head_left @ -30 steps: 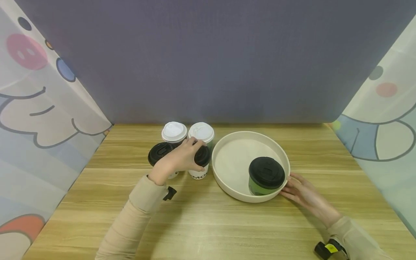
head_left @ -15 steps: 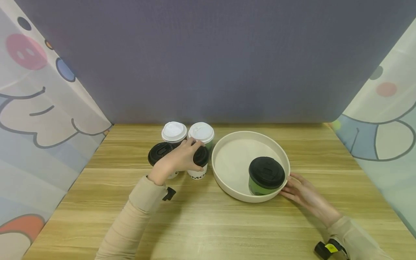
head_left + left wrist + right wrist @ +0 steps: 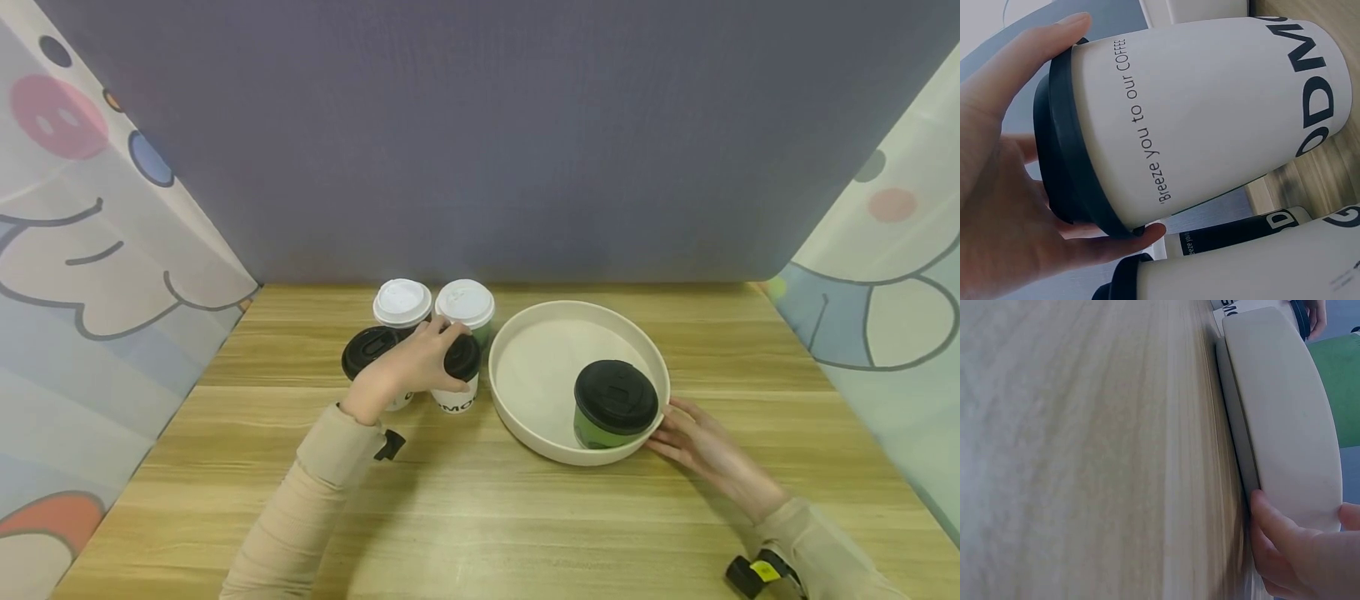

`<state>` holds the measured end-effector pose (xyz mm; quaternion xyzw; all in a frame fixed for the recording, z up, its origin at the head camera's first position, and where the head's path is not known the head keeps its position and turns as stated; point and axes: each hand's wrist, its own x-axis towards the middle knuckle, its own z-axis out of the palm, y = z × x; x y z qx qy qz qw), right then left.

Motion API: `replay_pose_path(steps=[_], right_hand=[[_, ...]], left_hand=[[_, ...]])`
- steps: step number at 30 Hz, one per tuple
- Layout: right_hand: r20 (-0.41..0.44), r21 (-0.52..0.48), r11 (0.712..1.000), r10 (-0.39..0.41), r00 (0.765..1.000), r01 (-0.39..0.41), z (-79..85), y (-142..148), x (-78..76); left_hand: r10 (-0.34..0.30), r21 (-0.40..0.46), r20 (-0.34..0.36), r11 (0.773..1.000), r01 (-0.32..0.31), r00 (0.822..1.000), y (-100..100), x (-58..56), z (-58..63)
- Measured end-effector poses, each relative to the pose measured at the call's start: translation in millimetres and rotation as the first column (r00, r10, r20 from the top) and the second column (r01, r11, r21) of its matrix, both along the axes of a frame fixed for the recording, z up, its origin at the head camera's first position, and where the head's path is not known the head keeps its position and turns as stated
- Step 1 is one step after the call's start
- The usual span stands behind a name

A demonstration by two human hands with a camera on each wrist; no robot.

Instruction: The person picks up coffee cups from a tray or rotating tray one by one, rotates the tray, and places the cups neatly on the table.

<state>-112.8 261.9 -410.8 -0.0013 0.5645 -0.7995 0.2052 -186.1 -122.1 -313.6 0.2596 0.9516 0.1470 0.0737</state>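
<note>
My left hand (image 3: 408, 362) grips a white paper coffee cup (image 3: 455, 398) by its black lid (image 3: 1063, 150), thumb on one side and fingers on the other. The cup stands upright among others, with dark lettering on its side. Just left of it is another black-lidded cup (image 3: 367, 350), partly behind my hand. Two white-lidded cups (image 3: 402, 302) stand behind these. My right hand (image 3: 697, 442) holds the right edge of a round cream tray (image 3: 513, 421), thumb low on its outer wall (image 3: 1291, 425). Inside the tray, near that hand, sits a green cup (image 3: 600, 429) with a black lid.
The wooden table (image 3: 480, 525) meets a grey-blue panel (image 3: 510, 150) behind the cups. Cartoon-print curtains (image 3: 112, 217) hang on both sides. The tray stands close to the right of the gripped cup.
My left hand and the gripped cup have shifted very slightly left, toward the other black-lidded cup. The right hand, tray and green cup look unmoved.
</note>
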Motion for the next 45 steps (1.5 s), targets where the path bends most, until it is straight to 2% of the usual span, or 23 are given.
replay_pose_path(steps=[11,16,19,22,26,28,30,33,37,41,45], right_hand=[[-0.009,-0.033,0.999,0.012,1.000,-0.012,-3.6,1.4,-1.8],[0.003,-0.025,1.000,0.007,1.000,-0.007,-3.2,2.2,-2.0],[0.006,-0.024,1.000,0.008,1.000,-0.008,-3.4,2.8,-2.8],[0.013,-0.038,0.999,0.010,1.000,-0.010,-3.9,3.5,-3.9],[0.014,-0.069,0.997,0.030,0.999,-0.029,-4.1,5.2,-5.6],[-0.001,-0.096,0.994,0.061,0.998,-0.061,-3.7,6.2,-6.9],[-0.019,-0.111,0.990,0.090,0.996,-0.092,-2.9,7.0,-8.4],[-0.028,-0.102,0.989,0.105,0.994,-0.108,-0.6,7.0,-10.5],[0.003,0.009,0.999,0.045,0.999,-0.045,3.3,6.5,-13.2],[0.026,0.123,0.992,-0.001,1.000,-0.002,6.2,6.7,-17.3],[0.036,0.194,0.981,-0.019,0.999,0.012,7.4,8.3,-22.5]], left_hand=[[0.003,-0.009,-0.023,1.000,-0.003,1.000,-0.8,-0.8,-2.1],[-0.007,-0.017,-0.079,1.000,0.005,0.997,0.2,2.6,-2.4],[-0.028,0.005,-0.150,1.000,0.029,0.988,2.4,5.5,-3.4],[-0.081,0.040,-0.274,0.995,0.095,0.958,6.7,8.5,-5.4],[-0.167,0.080,-0.429,0.972,0.221,0.888,16.5,12.8,-9.2],[-0.198,0.094,-0.460,0.958,0.269,0.865,22.9,15.9,-11.7],[-0.230,0.097,-0.468,0.947,0.308,0.854,29.7,19.6,-14.2],[-0.268,0.080,-0.449,0.938,0.337,0.853,39.9,25.5,-18.7],[-0.322,0.028,-0.406,0.931,0.364,0.855,52.1,31.7,-25.9],[-0.369,-0.012,-0.364,0.920,0.392,0.855,61.8,36.9,-33.4],[-0.408,-0.048,-0.359,0.906,0.420,0.839,70.0,40.6,-40.3]])
